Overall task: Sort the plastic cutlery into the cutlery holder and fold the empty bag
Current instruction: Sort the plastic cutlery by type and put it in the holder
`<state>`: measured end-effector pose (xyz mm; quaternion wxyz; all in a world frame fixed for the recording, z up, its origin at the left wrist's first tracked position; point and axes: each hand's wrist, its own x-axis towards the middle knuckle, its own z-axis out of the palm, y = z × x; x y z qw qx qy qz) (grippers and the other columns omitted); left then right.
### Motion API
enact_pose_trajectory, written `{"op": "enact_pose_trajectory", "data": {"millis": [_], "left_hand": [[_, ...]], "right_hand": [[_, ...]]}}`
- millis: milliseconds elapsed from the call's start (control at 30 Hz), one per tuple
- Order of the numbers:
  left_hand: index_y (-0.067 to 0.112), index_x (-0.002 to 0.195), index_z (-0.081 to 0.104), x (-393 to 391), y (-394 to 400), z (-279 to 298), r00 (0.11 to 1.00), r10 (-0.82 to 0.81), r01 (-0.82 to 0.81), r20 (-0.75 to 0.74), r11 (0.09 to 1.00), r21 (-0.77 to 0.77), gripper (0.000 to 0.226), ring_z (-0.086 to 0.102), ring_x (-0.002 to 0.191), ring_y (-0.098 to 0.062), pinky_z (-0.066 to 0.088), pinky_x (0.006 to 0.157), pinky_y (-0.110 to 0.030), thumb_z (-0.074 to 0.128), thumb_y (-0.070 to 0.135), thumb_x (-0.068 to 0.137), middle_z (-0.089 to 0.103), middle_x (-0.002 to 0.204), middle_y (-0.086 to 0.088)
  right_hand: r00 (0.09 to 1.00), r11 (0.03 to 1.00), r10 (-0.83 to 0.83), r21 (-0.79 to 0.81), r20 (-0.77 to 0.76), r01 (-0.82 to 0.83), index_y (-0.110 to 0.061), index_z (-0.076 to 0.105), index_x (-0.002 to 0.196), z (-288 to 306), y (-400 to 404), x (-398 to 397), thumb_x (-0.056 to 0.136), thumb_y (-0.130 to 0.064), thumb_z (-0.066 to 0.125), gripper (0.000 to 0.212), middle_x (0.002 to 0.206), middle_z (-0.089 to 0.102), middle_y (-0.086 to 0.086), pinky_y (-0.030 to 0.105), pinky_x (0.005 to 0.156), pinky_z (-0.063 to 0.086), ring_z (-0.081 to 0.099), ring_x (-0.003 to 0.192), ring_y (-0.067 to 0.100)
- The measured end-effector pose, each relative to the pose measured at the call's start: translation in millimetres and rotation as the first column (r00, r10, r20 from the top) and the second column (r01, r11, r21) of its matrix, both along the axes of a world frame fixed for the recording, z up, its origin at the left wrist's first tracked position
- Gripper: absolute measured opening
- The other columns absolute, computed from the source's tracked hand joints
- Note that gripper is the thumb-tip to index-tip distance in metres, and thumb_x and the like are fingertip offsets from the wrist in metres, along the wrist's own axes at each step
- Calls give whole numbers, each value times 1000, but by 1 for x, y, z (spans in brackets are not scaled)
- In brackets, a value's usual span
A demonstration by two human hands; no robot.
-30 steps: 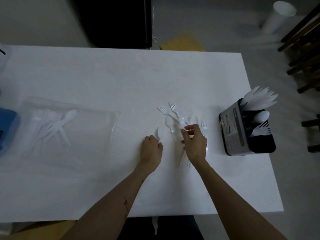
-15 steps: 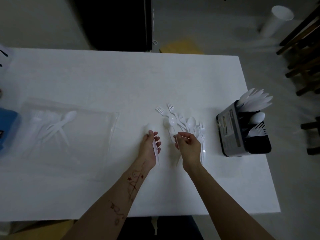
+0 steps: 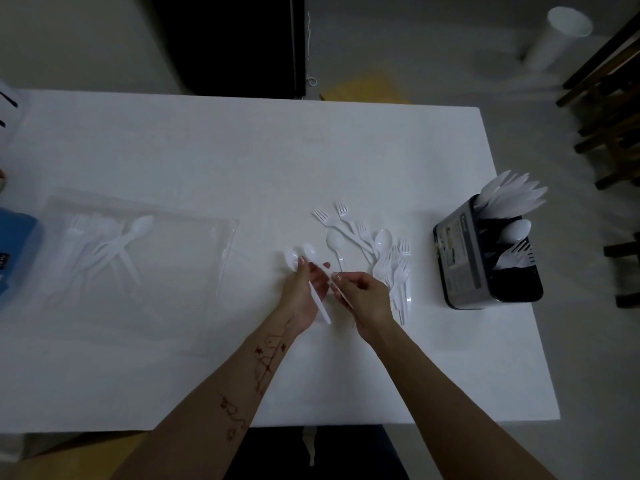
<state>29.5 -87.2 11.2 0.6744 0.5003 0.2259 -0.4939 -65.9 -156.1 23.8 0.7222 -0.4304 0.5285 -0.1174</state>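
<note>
Left hand (image 3: 304,289), centre of frame: palm up, fingers curled round two white spoons (image 3: 309,252), bowls pointing up-frame; right hand (image 3: 363,292), just beside it: fingertips pinching the handle of one spoon; loose pile of forks (image 3: 394,268) and spoons on the table (image 3: 207,143), right of the hands; holder (image 3: 460,258), right edge of table: upright, stocked with cutlery; bag (image 3: 138,258), left of frame: flat, clear, some cutlery inside.

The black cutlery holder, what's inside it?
Inside the cutlery holder: white knives, a spoon and forks. Their handles are hidden by its walls.
</note>
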Motion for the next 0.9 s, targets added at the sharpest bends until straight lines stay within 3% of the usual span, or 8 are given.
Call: {"op": "enact_pose_trajectory", "data": {"millis": [67,200,300,433,533,733,833,900], "left_hand": [[4,118,53,1,2,3,1000,-16,15,-22,999,-44,44,62,100,-22,50,85,-34,36,40,101,65,114,-10],[11,93,55,4,6,0,998,25,-26,-51,1000,-12,27,55,74,-16,48,80,-34,43,34,100,53,79,0],[13,86,55,9,10,-2,991,98,-97,-96,995,24,27,47,63,-14,49,75,-31,45,34,99,48,68,1],[11,81,53,11,18,-2,989,91,-92,-116,996,-3,19,43,57,-11,45,61,-25,50,19,98,47,68,0],[11,81,52,11,23,-3,994,43,-43,-97,999,9,18,44,58,-10,42,54,-21,48,12,98,50,72,-2],[16,84,51,10,29,-5,997,16,-15,-77,1000,21,19,57,80,-17,44,90,-41,47,24,100,56,78,0],[12,86,51,9,29,-6,998,23,-23,-60,1000,13,17,58,83,-19,42,92,-40,44,17,101,57,86,-4],[11,86,50,8,27,-7,997,36,-35,-63,999,20,18,58,84,-20,41,93,-39,41,15,102,59,90,-5]], "right_hand": [[992,991,104,-81,-64,-109,-7,74,89,-1,1,1,80,-16,79,14,83,75,10,33,79,60,72,79,23],[947,930,255,-218,-195,-295,-16,75,83,-1,-3,4,79,-28,81,14,81,75,-2,32,79,59,72,81,17],[845,751,192,-480,-498,-453,-18,68,94,-6,-8,9,84,-37,74,23,88,68,-9,27,73,51,65,81,11],[626,538,162,-463,-763,-704,-15,58,104,-16,-10,15,91,-37,65,26,99,60,-1,31,71,48,63,85,20],[574,514,151,-432,-805,-741,-12,59,105,-22,-10,18,93,-29,62,21,102,63,4,34,72,53,65,86,22],[572,542,220,-389,-790,-745,-9,62,101,-24,-14,14,93,-24,59,16,99,62,6,31,66,48,62,83,21],[591,506,258,-414,-765,-757,-11,58,99,-22,-14,7,93,-16,58,9,92,65,5,28,62,44,61,79,19],[610,496,270,-435,-745,-751,-13,56,104,-20,-13,1,89,-12,61,16,91,67,3,25,60,42,64,82,21]]}}
